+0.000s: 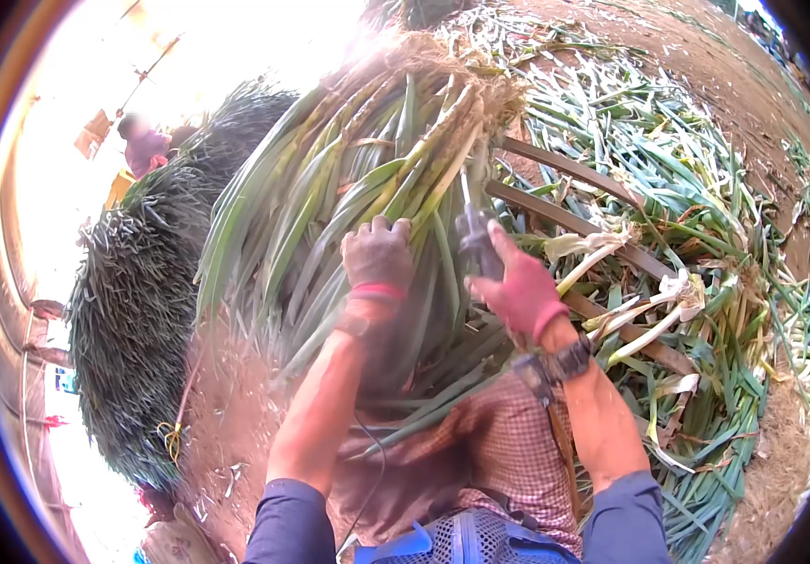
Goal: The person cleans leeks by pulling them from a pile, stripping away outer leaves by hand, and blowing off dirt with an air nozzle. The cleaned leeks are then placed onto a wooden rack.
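A large heap of long green leafy stalks (330, 179) with dry, root-like ends at its top lies in front of me. My left hand (379, 256), in a grey glove with a red cuff, is closed against the leaves at the heap's lower middle. My right hand (522, 287), in a red glove, is wrapped round the dark handle of a tool (476, 235). The tool's thin metal part points up toward the root ends. Blur hides the tool's tip.
Wooden bars (569, 221) run right from the heap. Loose stalks and leaves (649, 160) cover the ground at right. A tall stack of dark green stalks (137, 310) stands at left, with a person (145, 146) behind it. A cord (189, 399) lies near its base.
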`<state>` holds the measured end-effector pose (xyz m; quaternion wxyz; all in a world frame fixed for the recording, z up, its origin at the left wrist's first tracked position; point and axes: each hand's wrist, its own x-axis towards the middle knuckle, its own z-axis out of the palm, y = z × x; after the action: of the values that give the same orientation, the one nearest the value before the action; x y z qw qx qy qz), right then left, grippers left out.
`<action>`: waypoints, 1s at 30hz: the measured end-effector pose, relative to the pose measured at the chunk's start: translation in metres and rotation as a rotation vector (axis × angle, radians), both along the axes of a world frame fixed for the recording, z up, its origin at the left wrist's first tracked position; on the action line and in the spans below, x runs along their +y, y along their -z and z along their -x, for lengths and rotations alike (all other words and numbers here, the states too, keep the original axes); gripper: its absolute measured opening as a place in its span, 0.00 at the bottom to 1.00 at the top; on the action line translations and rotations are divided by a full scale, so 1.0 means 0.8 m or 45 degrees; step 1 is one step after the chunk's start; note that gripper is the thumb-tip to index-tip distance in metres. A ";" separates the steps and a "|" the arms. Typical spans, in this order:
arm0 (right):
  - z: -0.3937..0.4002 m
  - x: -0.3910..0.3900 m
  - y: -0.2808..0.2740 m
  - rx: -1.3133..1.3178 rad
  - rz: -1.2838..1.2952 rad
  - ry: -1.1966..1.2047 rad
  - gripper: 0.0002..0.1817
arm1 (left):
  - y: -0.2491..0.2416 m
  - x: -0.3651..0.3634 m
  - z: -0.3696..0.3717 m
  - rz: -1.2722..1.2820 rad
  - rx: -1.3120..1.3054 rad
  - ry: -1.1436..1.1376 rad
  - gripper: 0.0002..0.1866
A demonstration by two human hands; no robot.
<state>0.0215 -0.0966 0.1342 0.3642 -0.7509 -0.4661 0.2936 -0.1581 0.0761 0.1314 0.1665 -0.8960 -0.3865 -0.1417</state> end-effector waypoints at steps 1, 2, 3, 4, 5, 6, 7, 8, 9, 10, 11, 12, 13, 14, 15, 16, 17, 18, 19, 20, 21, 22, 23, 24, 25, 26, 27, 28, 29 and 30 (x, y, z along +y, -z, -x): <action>-0.008 0.014 -0.005 -0.028 0.038 0.036 0.54 | -0.002 -0.002 -0.002 0.045 0.034 -0.029 0.16; -0.015 0.028 -0.009 -0.057 0.077 0.072 0.54 | -0.006 -0.005 -0.004 0.043 0.034 -0.028 0.16; -0.023 0.041 -0.008 -0.063 0.111 0.109 0.53 | -0.011 -0.008 -0.006 0.102 0.060 -0.068 0.16; -0.032 0.051 -0.012 -0.061 0.108 0.112 0.53 | -0.013 -0.009 -0.009 0.162 0.086 -0.107 0.16; -0.040 0.058 -0.016 -0.018 0.154 0.148 0.53 | -0.013 -0.008 -0.011 0.159 0.089 -0.104 0.16; -0.045 0.062 -0.019 0.026 0.199 0.183 0.54 | -0.014 -0.009 -0.014 0.235 0.095 -0.145 0.16; -0.049 0.063 -0.017 -0.030 0.193 0.183 0.53 | -0.014 -0.009 -0.016 0.312 0.101 -0.187 0.16; -0.051 0.058 -0.015 -0.026 0.190 0.185 0.53 | -0.013 -0.008 -0.018 0.308 0.105 -0.186 0.16; -0.051 0.049 -0.011 -0.038 0.164 0.150 0.53 | -0.011 -0.008 -0.020 0.364 0.097 -0.206 0.15; -0.050 0.038 -0.007 -0.053 0.139 0.114 0.53 | -0.010 -0.009 -0.024 0.421 0.088 -0.227 0.15; -0.043 0.024 0.004 -0.039 0.043 0.071 0.53 | -0.009 -0.014 -0.028 0.421 0.087 -0.228 0.15; -0.034 0.003 0.015 -0.039 0.044 0.070 0.53 | -0.006 -0.021 -0.032 0.490 0.051 -0.227 0.14; -0.020 -0.022 0.013 -0.014 -0.041 -0.041 0.53 | -0.004 -0.032 -0.036 0.560 0.014 -0.230 0.14; -0.008 -0.044 0.013 0.013 -0.128 -0.152 0.53 | -0.009 -0.051 -0.040 0.674 0.007 -0.233 0.12; 0.003 -0.061 0.015 0.001 -0.148 -0.233 0.53 | 0.011 -0.065 -0.042 0.757 0.002 -0.226 0.12; 0.012 -0.074 0.018 -0.009 -0.170 -0.315 0.54 | 0.031 -0.077 -0.026 0.877 -0.067 -0.052 0.16; 0.015 -0.084 0.023 -0.058 -0.148 -0.298 0.54 | 0.023 -0.096 -0.023 1.109 -0.041 -0.035 0.21; 0.012 -0.085 0.026 -0.054 -0.151 -0.302 0.54 | 0.015 -0.113 -0.025 1.150 0.158 -0.058 0.24; 0.008 -0.085 0.027 -0.035 -0.097 -0.172 0.54 | 0.023 -0.119 -0.017 1.085 0.108 0.006 0.23; 0.005 -0.085 0.026 -0.015 -0.040 -0.041 0.55 | 0.030 -0.123 -0.011 1.021 0.060 0.072 0.22; 0.000 -0.083 0.021 0.000 0.084 -0.022 0.54 | 0.037 -0.117 -0.008 0.939 -0.046 0.021 0.21; 0.003 -0.084 0.025 -0.001 0.083 -0.024 0.54 | 0.036 -0.108 -0.006 0.855 -0.153 -0.032 0.19; 0.008 -0.086 0.033 0.019 -0.113 -0.133 0.55 | 0.029 -0.097 -0.003 0.755 -0.321 -0.017 0.15; 0.012 -0.088 0.037 0.041 -0.310 -0.240 0.55 | 0.029 -0.081 -0.003 0.536 -0.379 -0.023 0.12; 0.019 -0.086 0.035 0.010 -0.239 -0.331 0.54 | 0.026 -0.066 -0.003 0.428 -0.399 -0.023 0.11; 0.023 -0.079 0.025 0.009 -0.242 -0.329 0.54 | 0.022 -0.052 -0.003 0.319 -0.419 -0.020 0.11; 0.025 -0.068 0.012 0.056 -0.115 -0.254 0.54 | 0.019 -0.040 -0.005 0.319 -0.419 -0.019 0.11; 0.025 -0.056 0.002 0.104 0.014 -0.179 0.54 | 0.018 -0.030 -0.006 0.241 -0.371 -0.042 0.11; 0.022 -0.043 -0.001 0.125 0.089 -0.122 0.54 | 0.017 -0.023 -0.005 0.164 -0.322 -0.064 0.11; 0.021 -0.037 0.005 0.125 0.087 -0.119 0.54 | 0.017 -0.017 -0.004 0.163 -0.322 -0.060 0.11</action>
<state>0.0045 -0.1263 0.1301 0.3467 -0.7250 -0.4720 0.3624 -0.1548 0.0626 0.1178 0.0624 -0.8704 -0.4337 -0.2246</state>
